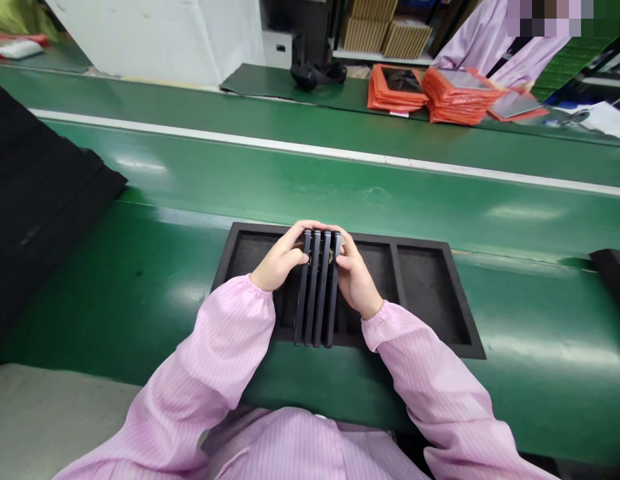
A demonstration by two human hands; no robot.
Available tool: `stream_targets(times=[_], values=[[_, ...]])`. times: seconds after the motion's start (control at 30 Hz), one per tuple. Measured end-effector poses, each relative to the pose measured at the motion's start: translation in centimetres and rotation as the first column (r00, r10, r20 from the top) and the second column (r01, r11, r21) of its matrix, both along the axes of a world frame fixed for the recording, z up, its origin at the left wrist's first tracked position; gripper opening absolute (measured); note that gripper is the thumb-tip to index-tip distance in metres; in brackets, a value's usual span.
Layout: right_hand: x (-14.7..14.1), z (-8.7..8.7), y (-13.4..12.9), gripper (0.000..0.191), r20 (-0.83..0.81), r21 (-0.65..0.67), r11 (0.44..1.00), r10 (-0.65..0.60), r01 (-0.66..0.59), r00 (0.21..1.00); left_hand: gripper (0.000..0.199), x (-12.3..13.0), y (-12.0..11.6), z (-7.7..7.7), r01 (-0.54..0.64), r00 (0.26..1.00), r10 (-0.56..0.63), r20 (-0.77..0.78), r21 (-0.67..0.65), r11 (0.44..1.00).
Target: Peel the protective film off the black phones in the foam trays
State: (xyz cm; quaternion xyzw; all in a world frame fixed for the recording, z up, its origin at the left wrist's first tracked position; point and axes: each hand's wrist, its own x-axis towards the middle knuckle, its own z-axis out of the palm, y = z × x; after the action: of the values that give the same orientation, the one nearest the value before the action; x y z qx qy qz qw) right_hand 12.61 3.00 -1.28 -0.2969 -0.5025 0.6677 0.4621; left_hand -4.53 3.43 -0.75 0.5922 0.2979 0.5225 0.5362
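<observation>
Several thin dark frames stand on edge side by side, held together between my two hands above a black foam tray. My left hand presses on the left side of the row, its thumb on the outer frame and its fingers over the far end. On the right side, my right hand is closed round the far end in the same way. Narrow gaps show between the frames. The tray below has recessed compartments; the right one shows a bare black bottom, and the middle ones are partly hidden.
A stack of black sheets lies at the left. Another black tray is at the right edge. Across the bench are orange-wrapped stacks, a dark strapped item and a person in a pink sleeve.
</observation>
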Motion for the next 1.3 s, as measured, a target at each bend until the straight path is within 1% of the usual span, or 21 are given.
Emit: stream_targets(times=[0.1,0.2,0.37,0.53,0.63,0.8,1.0,1.3], values=[[0.0,-0.1,0.0,0.048,0.042,0.064,0.998,-0.029,0.026,0.999,0.053,0.1,-0.2,0.5,-0.023,1.0,0.023,-0.019,-0.004,1.0],[0.1,-0.1,-0.1,0.047,0.076,0.089,0.995,-0.043,0.036,0.996,0.052,0.2,-0.4,0.8,-0.024,1.0,0.024,-0.014,0.001,1.0],[0.1,0.0,-0.4,0.048,0.111,0.156,0.986,-0.071,0.053,0.991,0.053,0.2,-0.5,0.6,-0.029,0.999,0.03,-0.011,0.044,0.999],[0.1,0.0,-0.4,0.049,0.126,0.154,0.986,-0.077,0.057,0.989,0.051,0.3,-0.6,0.3,-0.041,0.999,0.041,0.001,0.086,0.995],[0.0,0.3,-0.4,0.045,0.101,0.181,0.982,-0.077,0.058,0.992,0.044,0.5,-0.7,0.4,-0.074,0.997,0.076,-0.012,0.109,0.991],[-0.4,1.2,-0.6,0.046,0.153,0.243,0.966,-0.128,0.088,0.98,0.04,0.9,-1.0,0.8,-0.132,0.985,0.147,-0.096,0.149,0.98],[-0.6,1.5,-0.6,0.046,0.173,0.235,0.969,-0.125,0.082,0.977,0.038,1.2,-1.3,1.1,-0.227,0.959,0.253,-0.132,0.182,0.957],[-0.6,1.5,-0.6,0.047,0.212,0.258,0.962,-0.146,0.089,0.966,0.04,1.1,-1.4,1.3,-0.224,0.955,0.253,-0.155,0.185,0.957]])
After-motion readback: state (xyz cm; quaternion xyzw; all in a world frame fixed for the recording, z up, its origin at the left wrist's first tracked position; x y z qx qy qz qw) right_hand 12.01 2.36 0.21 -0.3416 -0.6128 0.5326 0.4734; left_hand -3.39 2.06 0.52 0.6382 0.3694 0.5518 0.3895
